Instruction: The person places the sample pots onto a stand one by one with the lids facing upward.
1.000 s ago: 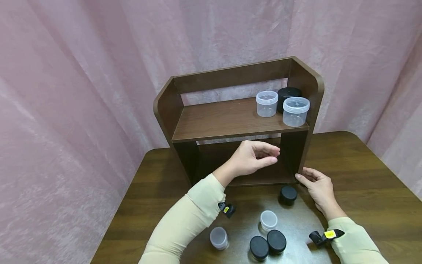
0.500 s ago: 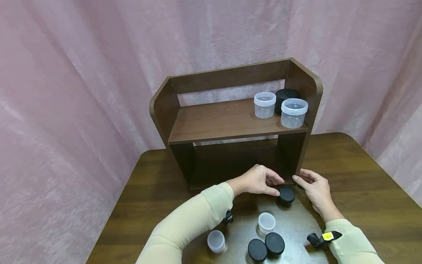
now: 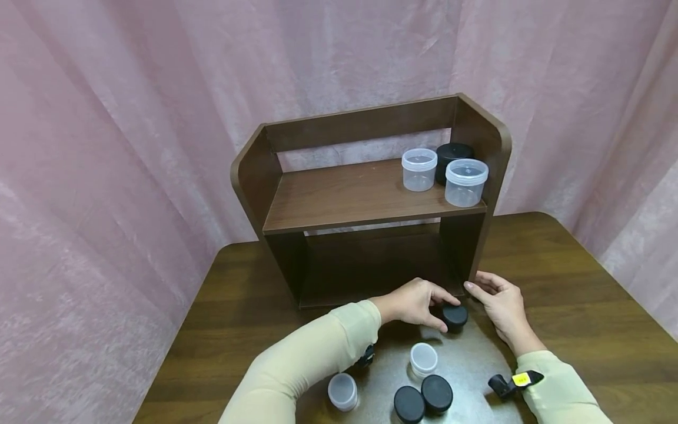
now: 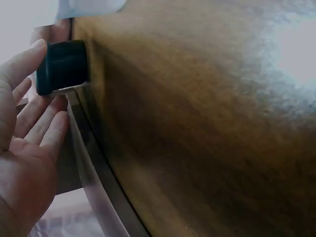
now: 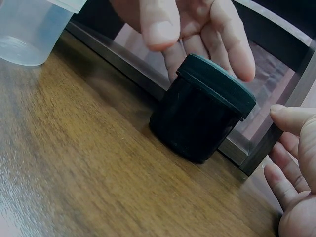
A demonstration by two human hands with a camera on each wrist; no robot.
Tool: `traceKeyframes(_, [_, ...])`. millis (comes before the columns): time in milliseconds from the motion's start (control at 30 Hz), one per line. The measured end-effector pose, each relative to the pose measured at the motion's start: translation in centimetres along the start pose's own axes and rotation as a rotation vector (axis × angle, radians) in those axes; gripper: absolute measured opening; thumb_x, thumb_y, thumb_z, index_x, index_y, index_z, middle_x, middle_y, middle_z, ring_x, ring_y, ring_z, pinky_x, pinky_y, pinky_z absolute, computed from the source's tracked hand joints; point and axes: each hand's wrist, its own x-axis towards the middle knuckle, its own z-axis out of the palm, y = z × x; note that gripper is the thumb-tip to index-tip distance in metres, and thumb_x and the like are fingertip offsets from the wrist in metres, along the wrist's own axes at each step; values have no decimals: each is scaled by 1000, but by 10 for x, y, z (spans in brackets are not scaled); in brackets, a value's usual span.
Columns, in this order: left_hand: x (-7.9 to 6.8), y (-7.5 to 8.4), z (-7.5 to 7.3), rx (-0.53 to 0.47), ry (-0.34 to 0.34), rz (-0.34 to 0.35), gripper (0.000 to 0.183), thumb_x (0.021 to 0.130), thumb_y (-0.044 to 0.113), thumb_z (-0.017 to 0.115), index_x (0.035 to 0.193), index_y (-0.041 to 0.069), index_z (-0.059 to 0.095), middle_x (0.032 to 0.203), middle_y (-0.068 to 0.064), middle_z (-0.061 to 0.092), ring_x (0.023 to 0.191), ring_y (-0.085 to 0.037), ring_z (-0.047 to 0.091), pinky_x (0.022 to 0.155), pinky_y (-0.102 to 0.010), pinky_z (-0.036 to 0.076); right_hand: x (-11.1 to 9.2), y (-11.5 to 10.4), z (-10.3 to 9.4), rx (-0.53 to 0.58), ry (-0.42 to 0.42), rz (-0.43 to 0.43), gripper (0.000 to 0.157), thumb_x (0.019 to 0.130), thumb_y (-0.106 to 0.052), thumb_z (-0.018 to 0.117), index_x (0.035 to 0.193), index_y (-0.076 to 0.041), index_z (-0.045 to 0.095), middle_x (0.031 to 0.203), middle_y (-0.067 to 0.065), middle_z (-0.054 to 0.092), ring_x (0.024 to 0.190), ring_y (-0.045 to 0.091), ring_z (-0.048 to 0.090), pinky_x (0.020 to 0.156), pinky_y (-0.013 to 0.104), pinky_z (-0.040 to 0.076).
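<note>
A black lidded jar point(image 3: 454, 317) stands upright on the table right before the shelf's lower front edge. My left hand point(image 3: 415, 303) reaches over it from the left, thumb and fingers spread to either side of its lid. In the right wrist view those fingers lie just behind the black jar point(image 5: 197, 113), the thumb above and left of it. My right hand point(image 3: 500, 309) holds the lower front corner of the brown wooden shelf point(image 3: 365, 227), thumb at the front edge and fingers along the outer side.
On the upper board are two clear jars point(image 3: 419, 171) point(image 3: 465, 184) and a larger black jar point(image 3: 451, 154). Nearer on the table stand two small clear jars point(image 3: 424, 358) point(image 3: 342, 391) and two black-lidded jars point(image 3: 409, 404) point(image 3: 436, 393). A pink curtain point(image 3: 159, 118) hangs behind.
My left hand has come down from in front of the lower compartment to the black jar by the shelf's front edge. The right hand keeps its place at the shelf corner.
</note>
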Motion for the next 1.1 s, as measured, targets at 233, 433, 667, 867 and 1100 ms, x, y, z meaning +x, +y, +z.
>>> traceKeyframes(233, [0,2,4,78,6,-11,49,74,30,84,120,24,69,112,17,66,90,11,55,79,-5,42,0,0,-1,13,-2,-6,45,84,-21,77,117,6,62,91,-20,64,88,-4,60,72,11,49])
traceKeyframes(433, [-1,2,5,77,19,-18,47,73,30,85,117,23,70,109,17,67,87,13,54,78,-6,43,1,0,-1,11,-3,-10,45,84,-22,77,116,5,62,91,-20,64,88,-5,60,72,10,49])
traceKeyframes(667, [0,1,9,69,51,-5,39,74,28,85,110,21,72,103,17,68,85,17,54,78,-4,43,1,1,-1,5,-9,-16,44,84,-22,76,116,5,63,91,-19,65,88,-5,60,72,11,49])
traceKeyframes(867, [0,1,10,82,69,-7,38,73,29,85,108,21,73,101,18,69,85,17,54,77,-3,42,1,1,-1,13,-24,-11,46,85,-24,76,118,5,62,93,-19,65,89,-4,60,72,11,50])
traceKeyframes(1100, [0,2,10,89,75,-15,38,73,29,85,108,22,73,100,19,69,83,18,53,75,-3,41,1,1,-1,7,-26,-9,47,85,-25,75,119,5,62,93,-19,65,90,-4,59,73,11,49])
